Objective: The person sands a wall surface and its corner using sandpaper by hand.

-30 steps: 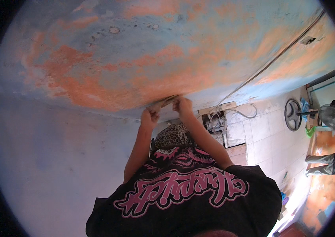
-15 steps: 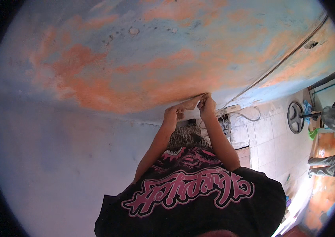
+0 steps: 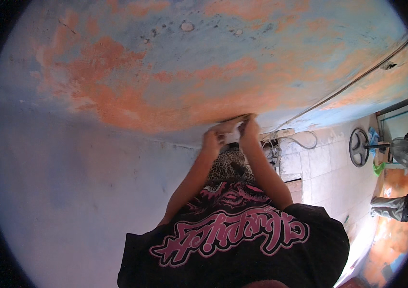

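Observation:
Both my hands are up close to a wall (image 3: 175, 91) patched in orange and pale blue. Between them is a thin tan sheet (image 3: 228, 126), perhaps sandpaper, with a paler underside. My left hand (image 3: 212, 140) is closed on the sheet's left end. Its right end is pinched in my right hand (image 3: 248, 132), which is smeared by motion and sits nearest the wall. The sheet slants up from left to right along the lower part of the painted patch.
A plain pale wall (image 3: 108, 192) meets the painted one at my left. Cables (image 3: 305, 139) lie by the wall on the tiled floor (image 3: 321, 163). Farther right stand a fan (image 3: 405, 150) with a round black base (image 3: 359, 147) and another person's legs (image 3: 389, 209).
Both hands still hold the sheet and have shifted slightly, with the right one now blurred. My view has moved a little, so the wall marks sit farther right.

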The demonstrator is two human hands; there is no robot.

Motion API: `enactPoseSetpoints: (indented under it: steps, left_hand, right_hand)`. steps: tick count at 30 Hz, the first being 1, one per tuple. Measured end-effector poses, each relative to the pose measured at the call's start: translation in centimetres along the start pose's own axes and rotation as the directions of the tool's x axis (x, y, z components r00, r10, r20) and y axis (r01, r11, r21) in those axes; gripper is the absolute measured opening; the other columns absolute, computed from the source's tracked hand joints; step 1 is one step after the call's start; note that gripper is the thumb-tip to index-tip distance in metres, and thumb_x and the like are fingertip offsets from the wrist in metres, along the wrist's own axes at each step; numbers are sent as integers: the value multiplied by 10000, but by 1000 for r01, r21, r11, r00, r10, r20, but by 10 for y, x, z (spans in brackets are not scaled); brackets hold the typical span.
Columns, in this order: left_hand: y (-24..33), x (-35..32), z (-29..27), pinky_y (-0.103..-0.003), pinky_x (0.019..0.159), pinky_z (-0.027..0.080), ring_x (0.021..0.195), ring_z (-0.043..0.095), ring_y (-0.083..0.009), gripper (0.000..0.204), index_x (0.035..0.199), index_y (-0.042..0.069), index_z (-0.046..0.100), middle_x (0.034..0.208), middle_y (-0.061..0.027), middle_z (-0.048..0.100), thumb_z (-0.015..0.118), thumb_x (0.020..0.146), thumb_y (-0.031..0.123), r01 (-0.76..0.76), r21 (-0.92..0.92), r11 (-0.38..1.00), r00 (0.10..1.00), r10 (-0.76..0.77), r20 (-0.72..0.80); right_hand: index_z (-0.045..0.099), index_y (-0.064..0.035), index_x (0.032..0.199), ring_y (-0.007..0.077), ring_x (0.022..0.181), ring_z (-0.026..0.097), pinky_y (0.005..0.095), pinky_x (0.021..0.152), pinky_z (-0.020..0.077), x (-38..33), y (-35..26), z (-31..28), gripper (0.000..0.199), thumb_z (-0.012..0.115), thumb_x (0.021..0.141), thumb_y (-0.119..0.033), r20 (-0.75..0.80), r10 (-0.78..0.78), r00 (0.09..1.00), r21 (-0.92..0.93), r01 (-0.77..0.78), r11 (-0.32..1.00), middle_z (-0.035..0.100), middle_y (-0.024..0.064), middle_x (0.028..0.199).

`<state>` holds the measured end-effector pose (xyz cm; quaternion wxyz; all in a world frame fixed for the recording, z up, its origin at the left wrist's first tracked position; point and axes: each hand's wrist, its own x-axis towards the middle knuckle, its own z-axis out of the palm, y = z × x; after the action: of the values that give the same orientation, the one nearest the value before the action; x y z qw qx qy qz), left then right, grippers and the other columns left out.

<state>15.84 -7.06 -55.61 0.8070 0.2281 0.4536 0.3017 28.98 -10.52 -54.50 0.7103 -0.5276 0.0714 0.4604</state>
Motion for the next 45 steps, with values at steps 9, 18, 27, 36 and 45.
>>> enactPoseSetpoints:
  steps: [9,18,27,36,45]
  left_hand:
    - [-6,-3,11,-259,507,336,600,432,-122,184,802,94,513,733,-30,509,419,795,252,-36,107,994,999,33,34]
    - [10,-6,21,-254,432,275,450,366,-112,141,722,91,485,519,-5,421,490,775,221,-60,88,994,998,63,-30]
    - [24,2,-12,-304,586,400,633,453,-175,150,855,71,496,742,-49,498,486,776,198,-16,-141,990,999,9,-50]
    - [30,7,-8,-304,581,393,656,452,-160,160,826,32,455,751,-65,467,439,824,191,-62,-67,996,991,53,-119]
    - [22,-7,15,-297,646,431,688,495,-163,185,888,26,499,775,-61,517,430,820,183,-191,47,981,979,186,87]
  right_hand:
    - [490,-50,679,132,439,415,263,431,378,-13,-36,9,262,451,810,-273,-57,-110,992,82,114,990,427,37,515]
    - [497,-10,726,172,552,510,278,506,441,-3,-29,-7,260,477,800,-259,51,-88,995,48,86,995,495,80,598]
    - [486,-19,713,166,507,489,281,475,425,-17,-9,14,290,460,820,-286,66,-49,997,33,47,998,484,75,570]
    - [492,2,755,158,587,511,288,572,467,-38,-13,28,278,404,841,-247,160,31,987,67,-42,997,532,97,670]
    - [497,-32,742,130,626,494,254,597,440,-27,-25,14,180,418,823,-172,161,-198,967,201,164,966,497,46,664]
